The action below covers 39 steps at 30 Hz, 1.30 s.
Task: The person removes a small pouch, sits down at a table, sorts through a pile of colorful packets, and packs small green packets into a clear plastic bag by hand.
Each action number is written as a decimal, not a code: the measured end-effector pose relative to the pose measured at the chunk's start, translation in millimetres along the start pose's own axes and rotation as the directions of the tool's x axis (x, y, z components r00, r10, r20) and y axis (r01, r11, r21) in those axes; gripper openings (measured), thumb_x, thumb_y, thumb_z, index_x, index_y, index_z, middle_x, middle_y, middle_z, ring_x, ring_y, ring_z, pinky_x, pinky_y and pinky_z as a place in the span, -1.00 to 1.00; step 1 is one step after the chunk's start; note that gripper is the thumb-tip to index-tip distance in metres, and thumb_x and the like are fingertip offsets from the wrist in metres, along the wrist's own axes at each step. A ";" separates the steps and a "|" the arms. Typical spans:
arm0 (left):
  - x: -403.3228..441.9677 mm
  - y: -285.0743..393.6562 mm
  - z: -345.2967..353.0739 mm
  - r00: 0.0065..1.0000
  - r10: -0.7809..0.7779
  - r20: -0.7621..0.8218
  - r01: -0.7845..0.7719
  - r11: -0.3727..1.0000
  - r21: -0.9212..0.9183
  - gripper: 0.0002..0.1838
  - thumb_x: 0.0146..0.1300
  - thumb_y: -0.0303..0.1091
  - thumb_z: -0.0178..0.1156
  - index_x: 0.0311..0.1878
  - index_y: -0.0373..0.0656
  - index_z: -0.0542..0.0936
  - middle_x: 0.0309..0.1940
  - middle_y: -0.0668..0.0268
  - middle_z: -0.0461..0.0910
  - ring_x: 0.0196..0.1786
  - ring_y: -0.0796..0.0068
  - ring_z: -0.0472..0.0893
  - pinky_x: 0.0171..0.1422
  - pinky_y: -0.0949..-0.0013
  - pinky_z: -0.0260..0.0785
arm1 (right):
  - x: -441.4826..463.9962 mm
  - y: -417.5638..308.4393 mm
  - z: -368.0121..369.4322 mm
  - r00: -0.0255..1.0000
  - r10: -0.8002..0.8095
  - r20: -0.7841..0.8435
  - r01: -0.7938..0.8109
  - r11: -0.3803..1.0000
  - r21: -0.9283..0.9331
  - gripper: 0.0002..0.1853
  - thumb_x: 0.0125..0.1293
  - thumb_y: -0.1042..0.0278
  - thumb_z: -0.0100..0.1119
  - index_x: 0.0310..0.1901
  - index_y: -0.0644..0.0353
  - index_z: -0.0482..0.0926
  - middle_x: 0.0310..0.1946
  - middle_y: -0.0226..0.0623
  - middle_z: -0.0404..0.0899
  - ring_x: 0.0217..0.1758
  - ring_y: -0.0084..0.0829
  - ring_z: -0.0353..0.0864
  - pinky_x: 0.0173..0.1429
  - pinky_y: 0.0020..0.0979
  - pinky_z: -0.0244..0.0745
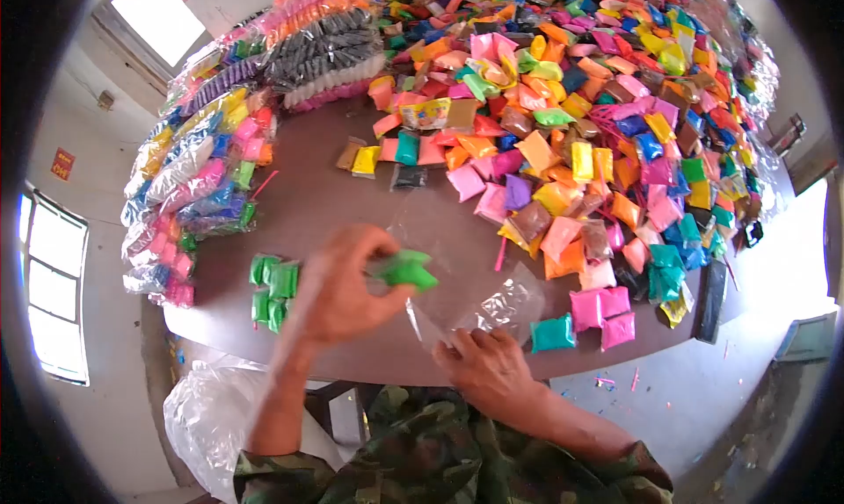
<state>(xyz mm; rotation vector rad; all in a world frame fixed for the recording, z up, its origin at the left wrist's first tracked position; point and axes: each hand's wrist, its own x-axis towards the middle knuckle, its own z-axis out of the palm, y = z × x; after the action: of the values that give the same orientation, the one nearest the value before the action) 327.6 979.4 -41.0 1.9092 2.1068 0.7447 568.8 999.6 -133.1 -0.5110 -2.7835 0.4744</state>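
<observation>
My left hand (347, 289) is closed around a small green packet (409, 271), raised over the table and slightly blurred. My right hand (488, 363) pinches the edge of a clear plastic bag (510, 302) that lies on the brown table (325, 174) and stretches toward the green packet. Left of my left hand lie several green packets (280, 280), partly hidden behind the wrist. Just right of my right hand are a teal packet (552, 333) and several pink packets (602, 311).
A big heap of coloured packets (563, 152) covers the table's right and far side. Filled clear bags of packets (202, 179) are stacked along the left. A dark flat bar (712, 300) rests near the right edge. A white plastic sack (215, 407) hangs below the front edge.
</observation>
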 end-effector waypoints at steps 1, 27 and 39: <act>-2.4 5.4 22.5 0.999 0.018 0.050 -0.016 0.999 -0.048 -0.57 0.01 -0.28 0.57 -0.08 -0.15 0.61 -0.19 0.15 0.67 -0.13 0.08 0.71 0.02 0.10 0.57 | -0.5 -2.9 5.2 1.000 -0.004 -0.003 0.004 1.000 -0.029 -0.60 0.15 0.39 0.27 0.08 0.13 0.62 -0.19 -0.35 0.52 -0.16 -0.32 0.67 -0.09 -0.19 0.44; -106.4 -37.1 60.7 0.983 -0.135 -0.121 0.124 0.987 -0.099 -0.61 0.08 -0.38 0.53 -0.07 -0.19 0.57 -0.18 0.11 0.65 -0.07 0.01 0.68 0.02 0.03 0.52 | -95.0 -58.8 46.5 0.564 0.820 0.099 -0.559 0.291 0.777 -0.60 0.44 0.25 0.45 0.05 0.41 0.56 -0.35 -0.27 0.72 -0.30 -0.60 0.68 -0.28 -0.45 0.56; -110.6 -15.2 43.0 0.961 -0.203 -0.188 0.164 0.965 -0.205 -0.61 0.10 -0.37 0.56 -0.08 -0.21 0.59 -0.22 0.12 0.66 -0.19 0.12 0.67 -0.08 0.13 0.54 | -22.2 -50.8 24.9 0.695 0.529 -0.487 -0.215 0.799 0.561 -0.81 0.41 0.58 0.37 0.03 0.30 0.75 -0.23 -0.09 0.76 -0.25 -0.30 0.77 -0.14 -0.36 0.63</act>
<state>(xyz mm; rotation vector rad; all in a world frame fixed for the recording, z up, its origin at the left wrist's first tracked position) 350.4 881.1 -105.2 1.5721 2.2043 1.0981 566.0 939.5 -141.8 -0.9408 -1.8190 0.8537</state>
